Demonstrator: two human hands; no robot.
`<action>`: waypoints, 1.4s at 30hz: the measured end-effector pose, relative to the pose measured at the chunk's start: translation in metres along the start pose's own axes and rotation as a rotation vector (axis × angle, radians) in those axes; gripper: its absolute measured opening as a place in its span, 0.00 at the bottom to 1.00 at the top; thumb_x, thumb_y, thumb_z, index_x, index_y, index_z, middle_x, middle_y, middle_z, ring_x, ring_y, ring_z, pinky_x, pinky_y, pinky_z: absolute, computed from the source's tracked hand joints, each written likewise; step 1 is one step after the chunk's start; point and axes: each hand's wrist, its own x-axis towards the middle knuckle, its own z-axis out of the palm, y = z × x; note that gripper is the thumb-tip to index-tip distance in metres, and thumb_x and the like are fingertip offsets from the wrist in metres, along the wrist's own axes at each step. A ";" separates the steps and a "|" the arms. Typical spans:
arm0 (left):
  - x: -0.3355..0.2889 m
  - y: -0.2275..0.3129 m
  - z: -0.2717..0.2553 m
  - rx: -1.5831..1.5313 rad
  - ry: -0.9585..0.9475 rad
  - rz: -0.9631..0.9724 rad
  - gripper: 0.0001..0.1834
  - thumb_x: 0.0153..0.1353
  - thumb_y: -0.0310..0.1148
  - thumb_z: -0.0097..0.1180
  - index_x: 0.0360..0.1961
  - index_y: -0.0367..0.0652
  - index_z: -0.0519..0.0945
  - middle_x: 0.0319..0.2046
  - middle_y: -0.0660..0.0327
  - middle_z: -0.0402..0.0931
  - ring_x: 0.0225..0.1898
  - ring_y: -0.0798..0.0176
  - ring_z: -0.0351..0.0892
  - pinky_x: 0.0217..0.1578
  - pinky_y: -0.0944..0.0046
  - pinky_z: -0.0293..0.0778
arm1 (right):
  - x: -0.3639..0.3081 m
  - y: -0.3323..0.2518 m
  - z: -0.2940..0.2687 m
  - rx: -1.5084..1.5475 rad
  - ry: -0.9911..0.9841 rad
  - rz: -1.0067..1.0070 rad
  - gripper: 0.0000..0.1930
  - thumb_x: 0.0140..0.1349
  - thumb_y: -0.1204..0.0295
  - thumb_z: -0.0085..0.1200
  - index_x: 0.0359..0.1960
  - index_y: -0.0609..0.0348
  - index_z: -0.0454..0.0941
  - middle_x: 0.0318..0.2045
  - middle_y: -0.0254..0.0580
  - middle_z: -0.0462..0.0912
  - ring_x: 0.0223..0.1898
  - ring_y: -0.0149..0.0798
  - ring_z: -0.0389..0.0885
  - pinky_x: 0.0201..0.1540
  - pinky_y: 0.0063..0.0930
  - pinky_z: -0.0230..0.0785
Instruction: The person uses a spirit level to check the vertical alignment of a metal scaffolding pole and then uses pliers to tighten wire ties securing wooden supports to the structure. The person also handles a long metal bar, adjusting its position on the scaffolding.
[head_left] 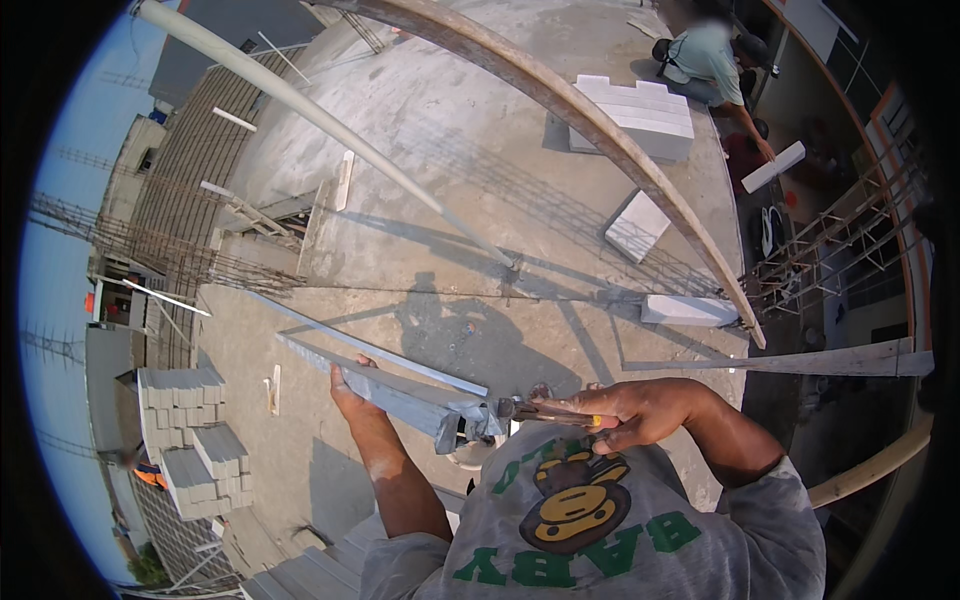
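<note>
A long grey metal channel point(395, 392) slants across in front of me, its near end bent and ragged. My left hand point(357, 388) is closed around its edge, about midway along. My right hand point(645, 408) is closed on a plier-like hand tool point(545, 411) with a dark head and a yellow-and-red spot near the handle end. The tool's head meets or lies very near the channel's ragged end; which of these I cannot tell. Just beyond the channel runs a thin, straight metal strip point(400, 352).
A long pole point(330, 140) and a wooden beam point(560, 90) cross ahead. White blocks point(638, 226) lie to the right, near the slab's edge. There a crouching person point(705, 65) reaches toward another block point(773, 167). Grey blocks point(195, 405) are stacked at left.
</note>
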 end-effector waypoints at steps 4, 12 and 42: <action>0.002 0.002 -0.004 0.013 -0.028 -0.027 0.20 0.71 0.48 0.43 0.43 0.39 0.67 0.26 0.51 0.73 0.27 0.54 0.76 0.29 0.59 0.77 | 0.003 -0.010 0.005 -0.085 0.077 -0.122 0.38 0.66 0.72 0.56 0.75 0.40 0.50 0.66 0.50 0.69 0.62 0.48 0.71 0.63 0.34 0.59; -0.003 0.007 -0.004 -0.024 -0.001 -0.061 0.21 0.70 0.50 0.45 0.44 0.40 0.66 0.28 0.51 0.72 0.27 0.55 0.76 0.29 0.61 0.77 | 0.006 -0.011 0.008 -0.096 0.026 0.040 0.38 0.67 0.73 0.54 0.75 0.34 0.50 0.63 0.49 0.72 0.60 0.47 0.71 0.62 0.35 0.60; 0.012 -0.012 0.026 -0.040 0.194 -0.092 0.18 0.70 0.49 0.41 0.40 0.43 0.66 0.25 0.58 0.70 0.24 0.59 0.72 0.26 0.61 0.71 | -0.004 -0.032 0.025 -0.488 0.508 0.056 0.08 0.63 0.74 0.56 0.40 0.62 0.71 0.32 0.52 0.74 0.37 0.57 0.77 0.38 0.49 0.69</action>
